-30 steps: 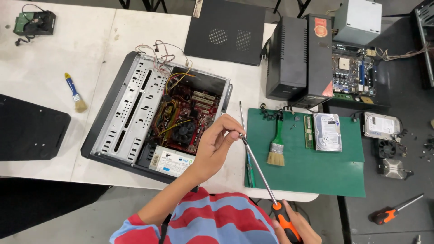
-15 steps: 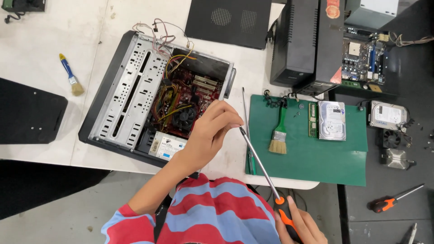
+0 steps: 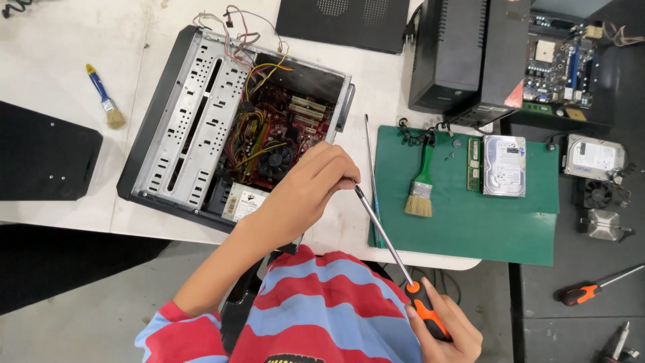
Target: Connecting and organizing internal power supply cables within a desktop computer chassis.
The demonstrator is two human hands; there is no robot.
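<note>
An opened computer case [image 3: 176, 121] lies on the white table, its red motherboard [image 3: 285, 131] and coloured wires exposed. My left hand [image 3: 306, 191] hovers over the case's near right corner, fingers pinched around the tip of a long screwdriver [image 3: 384, 235]. My right hand [image 3: 443, 329] grips that screwdriver's orange and black handle low in the view, over my striped red and blue shirt. The shaft slants up-left from handle to tip.
A green mat [image 3: 470, 215] holds a green-handled brush [image 3: 421, 181], a memory stick and a hard drive [image 3: 504, 165]. Black power units [image 3: 467, 57] stand behind. A blue brush [image 3: 104, 97] lies left. Another orange screwdriver [image 3: 591, 289] lies at right, near a fan and second drive.
The view has shifted so everything sits lower and farther right. My left hand stays pinched at the screwdriver tip beside the case, and my right hand keeps hold of the handle.
</note>
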